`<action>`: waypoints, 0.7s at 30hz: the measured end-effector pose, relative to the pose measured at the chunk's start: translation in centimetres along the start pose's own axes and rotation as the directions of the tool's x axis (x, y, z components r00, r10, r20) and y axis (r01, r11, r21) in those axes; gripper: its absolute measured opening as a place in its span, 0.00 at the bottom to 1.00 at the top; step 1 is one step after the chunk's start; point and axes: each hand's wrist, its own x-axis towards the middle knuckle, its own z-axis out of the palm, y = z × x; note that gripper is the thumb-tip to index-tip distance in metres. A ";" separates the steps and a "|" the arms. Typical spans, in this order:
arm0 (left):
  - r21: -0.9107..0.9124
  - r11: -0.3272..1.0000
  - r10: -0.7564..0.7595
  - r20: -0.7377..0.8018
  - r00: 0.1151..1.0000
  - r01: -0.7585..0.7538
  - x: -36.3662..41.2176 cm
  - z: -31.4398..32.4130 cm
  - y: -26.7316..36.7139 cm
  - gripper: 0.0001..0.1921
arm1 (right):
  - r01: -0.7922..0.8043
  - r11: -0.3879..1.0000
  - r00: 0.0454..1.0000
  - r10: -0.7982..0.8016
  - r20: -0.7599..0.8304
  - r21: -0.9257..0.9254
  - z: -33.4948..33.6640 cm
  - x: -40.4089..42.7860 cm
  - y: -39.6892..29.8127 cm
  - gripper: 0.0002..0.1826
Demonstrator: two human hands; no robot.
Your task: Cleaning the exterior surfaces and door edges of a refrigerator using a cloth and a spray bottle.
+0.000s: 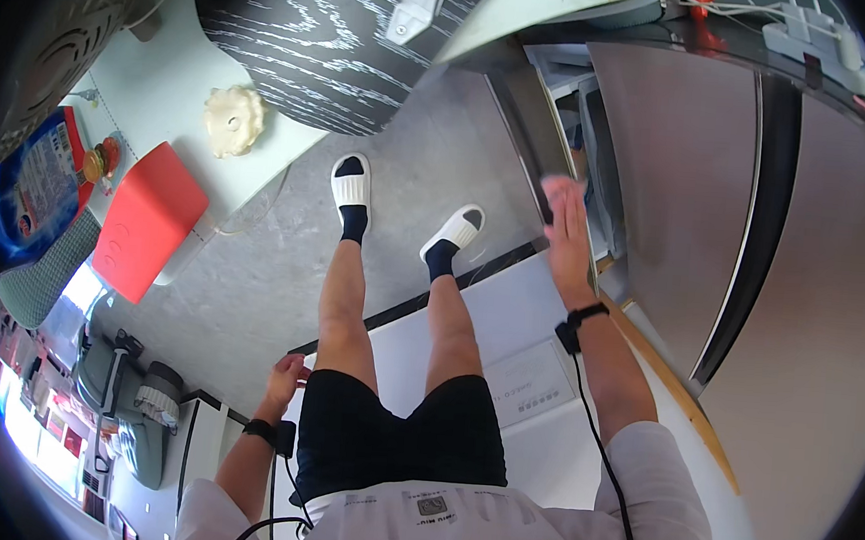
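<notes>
My right hand [569,231], its fingers straight and side by side, is at the near edge of a partly opened appliance door [522,118]. I cannot tell whether it touches that edge; the fingertips are blurred. Shelves or bins [599,142] show in the gap behind it. Beside my left thigh hangs my left hand [288,379], loosely curled, with nothing seen in it. Both wrists wear black straps with cabled boxes.
A black wood-grain board [305,43] overhangs a pale tabletop [190,72] holding a red box [151,222] and a cream scalloped object [234,122]. White slides are on my feet. A white panel [528,299] lies below my legs. Large grey doors [680,174] stand right.
</notes>
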 end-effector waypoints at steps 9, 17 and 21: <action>-0.036 0.999 0.034 -0.042 0.999 -0.036 1.9 -1.3 -0.9 0.19 | -0.039 0.991 0.999 0.041 -0.017 0.124 0.2 2.7 -2.0 0.49; 0.078 0.940 0.340 -0.133 0.931 -0.332 4.9 0.2 8.3 0.17 | 0.083 0.996 0.974 -0.077 -0.215 0.019 -0.6 20.9 -8.0 0.46; 0.389 0.733 0.631 -0.083 0.771 -0.558 7.0 4.2 17.1 0.18 | 0.145 0.989 0.970 -0.138 -0.201 0.021 -1.6 25.3 -9.0 0.27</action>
